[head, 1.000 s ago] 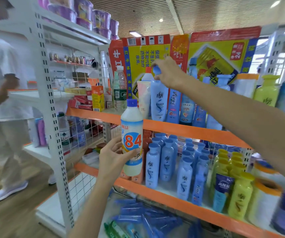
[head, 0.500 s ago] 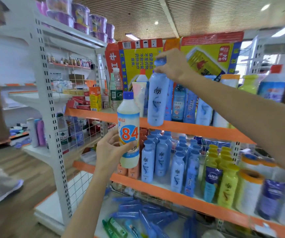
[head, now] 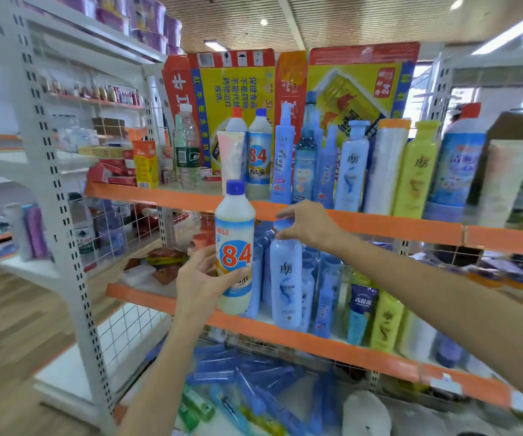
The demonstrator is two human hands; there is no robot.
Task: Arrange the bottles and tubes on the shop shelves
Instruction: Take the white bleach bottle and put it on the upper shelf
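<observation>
My left hand [head: 202,280] grips a white "84" bottle [head: 234,247] with a blue cap, held upright in front of the shelves. My right hand [head: 309,225] pinches the cap of a pale blue shampoo bottle [head: 286,284], which stands at the front of the middle shelf [head: 316,341] among several like bottles. On the upper shelf [head: 379,223] stand another "84" bottle [head: 258,158], a pale tube [head: 231,155], blue bottles and a yellow bottle [head: 415,171].
Yellow bottles [head: 386,322] and a dark blue tube [head: 360,313] fill the middle shelf's right side. Blue and green tubes [head: 244,382] lie on the bottom shelf. A white upright post [head: 65,234] stands left. Red and yellow cartons [head: 332,86] back the upper shelf.
My right hand carried the pale blue shampoo bottle from the upper shelf down to the front of the middle shelf. My left hand kept the "84" bottle nearly still. The person at left is gone from view.
</observation>
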